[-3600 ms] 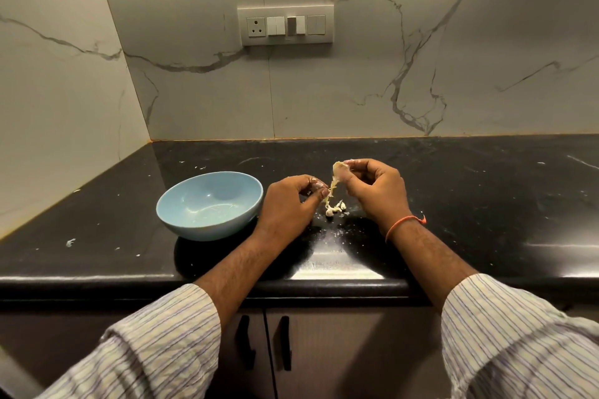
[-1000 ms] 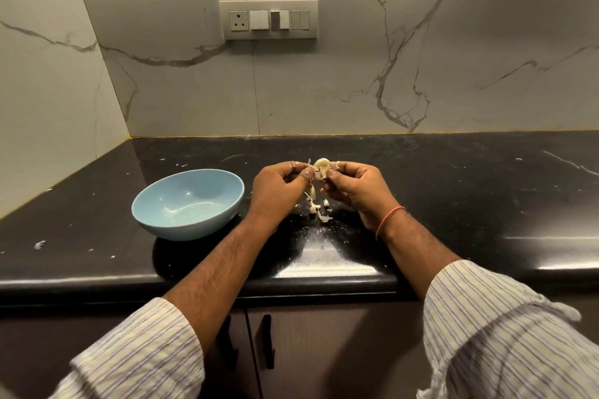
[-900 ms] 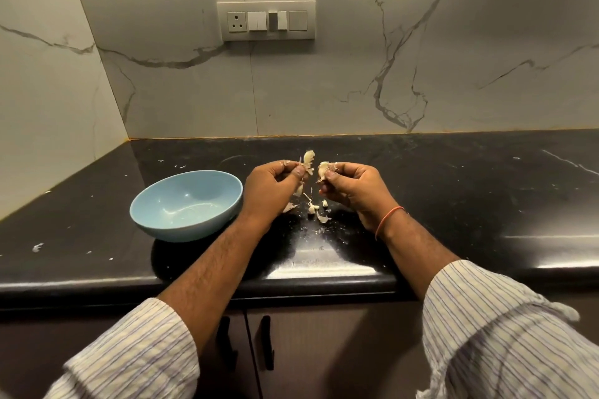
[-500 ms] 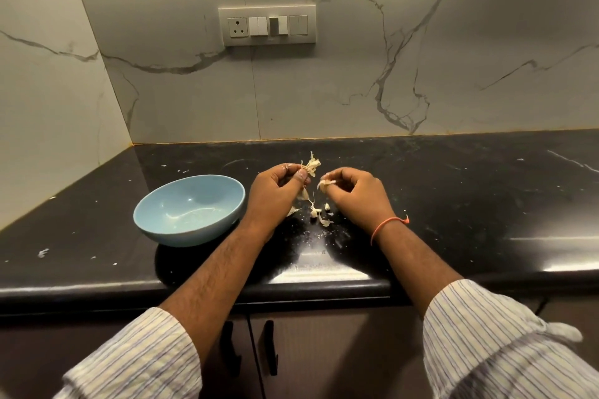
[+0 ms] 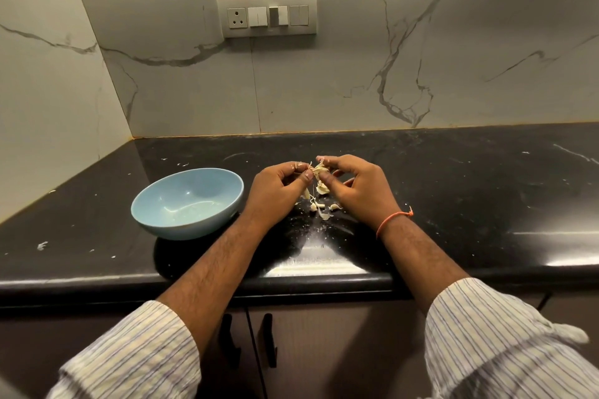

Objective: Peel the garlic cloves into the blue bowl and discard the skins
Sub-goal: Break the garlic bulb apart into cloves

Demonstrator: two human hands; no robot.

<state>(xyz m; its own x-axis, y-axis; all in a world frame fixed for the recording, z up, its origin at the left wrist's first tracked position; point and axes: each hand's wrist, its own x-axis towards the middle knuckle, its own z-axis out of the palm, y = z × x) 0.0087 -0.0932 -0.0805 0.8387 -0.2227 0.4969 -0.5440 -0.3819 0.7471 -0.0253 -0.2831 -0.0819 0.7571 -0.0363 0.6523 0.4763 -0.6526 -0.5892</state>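
My left hand (image 5: 275, 191) and my right hand (image 5: 359, 189) meet above the black counter (image 5: 470, 191), both pinching one pale garlic clove (image 5: 318, 169) with papery skin hanging from it. Below the fingers, loose garlic skins and small pieces (image 5: 319, 207) lie scattered on the counter. The blue bowl (image 5: 188, 202) stands to the left of my left hand, a short gap away; I see no cloves inside it, only reflections.
Marble walls close the counter at the back and left, with a switch plate (image 5: 266, 15) on the back wall. White flecks (image 5: 42, 245) dot the counter's left part. The counter's front edge runs under my forearms, with cabinet handles (image 5: 267, 340) below.
Half a second ago my hands were apart, the left holding a shred of skin, the right a small piece. Now they have come together on one clove.
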